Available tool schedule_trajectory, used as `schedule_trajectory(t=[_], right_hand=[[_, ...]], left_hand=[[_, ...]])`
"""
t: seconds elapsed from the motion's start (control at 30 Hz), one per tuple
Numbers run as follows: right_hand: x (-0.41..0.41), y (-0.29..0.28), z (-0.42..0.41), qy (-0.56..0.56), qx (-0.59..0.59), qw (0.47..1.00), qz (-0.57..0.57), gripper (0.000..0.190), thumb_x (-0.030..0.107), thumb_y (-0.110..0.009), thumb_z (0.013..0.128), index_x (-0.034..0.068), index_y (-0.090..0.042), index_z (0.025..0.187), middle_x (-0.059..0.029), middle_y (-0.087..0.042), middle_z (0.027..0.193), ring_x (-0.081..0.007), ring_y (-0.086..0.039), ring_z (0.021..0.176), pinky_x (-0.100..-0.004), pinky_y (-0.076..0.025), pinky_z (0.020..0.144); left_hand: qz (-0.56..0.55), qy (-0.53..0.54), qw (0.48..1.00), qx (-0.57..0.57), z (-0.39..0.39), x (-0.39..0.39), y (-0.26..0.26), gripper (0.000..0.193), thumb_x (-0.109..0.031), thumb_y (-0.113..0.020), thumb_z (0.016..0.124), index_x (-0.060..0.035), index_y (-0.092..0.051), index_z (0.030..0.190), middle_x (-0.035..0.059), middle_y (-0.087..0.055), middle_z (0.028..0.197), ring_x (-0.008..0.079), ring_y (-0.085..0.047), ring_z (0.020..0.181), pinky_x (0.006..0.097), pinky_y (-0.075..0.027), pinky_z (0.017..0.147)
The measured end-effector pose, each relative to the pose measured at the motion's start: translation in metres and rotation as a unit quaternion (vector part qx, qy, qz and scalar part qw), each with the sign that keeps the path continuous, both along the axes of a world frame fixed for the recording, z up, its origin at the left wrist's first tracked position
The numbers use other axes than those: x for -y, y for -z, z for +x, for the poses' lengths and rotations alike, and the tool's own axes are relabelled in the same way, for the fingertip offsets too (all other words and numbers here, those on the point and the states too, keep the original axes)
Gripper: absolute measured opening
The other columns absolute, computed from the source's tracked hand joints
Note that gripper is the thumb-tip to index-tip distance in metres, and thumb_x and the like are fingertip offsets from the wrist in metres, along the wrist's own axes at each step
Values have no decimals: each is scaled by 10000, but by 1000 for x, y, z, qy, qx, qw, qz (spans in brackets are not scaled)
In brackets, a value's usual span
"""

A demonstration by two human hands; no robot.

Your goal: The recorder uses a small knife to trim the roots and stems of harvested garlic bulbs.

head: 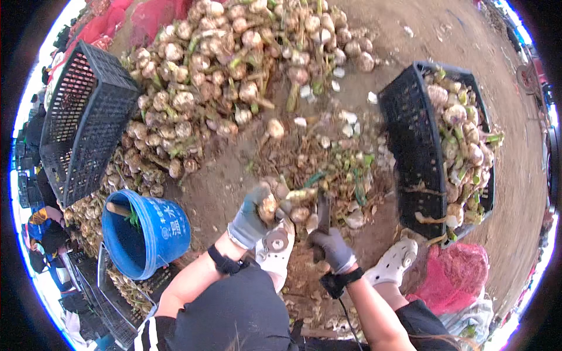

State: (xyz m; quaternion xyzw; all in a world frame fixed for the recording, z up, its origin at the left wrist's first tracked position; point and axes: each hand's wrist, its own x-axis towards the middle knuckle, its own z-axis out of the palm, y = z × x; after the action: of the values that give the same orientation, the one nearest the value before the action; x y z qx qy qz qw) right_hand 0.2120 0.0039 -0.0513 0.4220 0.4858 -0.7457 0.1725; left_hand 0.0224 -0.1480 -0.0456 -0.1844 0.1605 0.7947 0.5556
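Note:
My left hand (252,219), in a grey work glove, grips a garlic bulb (267,207) above a white clog (275,245). Just beyond its fingers a thick pale garlic stem (302,194) points right, its end close to the blade; I cannot tell whether they touch. My right hand (333,250), gloved too, is closed around a dark-bladed knife (324,210) with the blade pointing away from me. Another bulb (300,214) shows between the hands. Beneath and beyond them lies a litter of cut stems and dry skins (338,169). The knife's handle is mostly hidden.
A large heap of untrimmed garlic (206,83) spreads ahead and left. To the right stands a black plastic crate (415,153) filled with garlic; another black crate (94,127) leans at left. A blue bucket (169,232) holds a wooden handle. A red mesh bag (459,274) lies at right.

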Motion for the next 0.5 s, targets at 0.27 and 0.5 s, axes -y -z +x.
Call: schedule_trajectory(t=[0.27, 0.5], right_hand=[[-14, -79, -56, 41, -89, 993, 70, 215, 252, -636, 875, 46, -643, 814, 0, -564, 667, -95, -489, 533, -275, -403, 492], [18, -14, 21, 55, 25, 996, -62, 170, 221, -620, 887, 56, -643, 851, -11, -586, 671, -98, -519, 531, -267, -430, 486]], left_hand=[[-20, -3, 999, 35, 4, -14, -37, 304, -356, -641, 928, -90, -599, 1070, 75, -613, 919, 293, -659, 839, 325, -589, 653], [24, -8, 998, -54, 6, -24, -41, 231, -312, -640, 900, -134, -558, 1021, 46, -523, 849, 219, -580, 715, 304, -502, 598]])
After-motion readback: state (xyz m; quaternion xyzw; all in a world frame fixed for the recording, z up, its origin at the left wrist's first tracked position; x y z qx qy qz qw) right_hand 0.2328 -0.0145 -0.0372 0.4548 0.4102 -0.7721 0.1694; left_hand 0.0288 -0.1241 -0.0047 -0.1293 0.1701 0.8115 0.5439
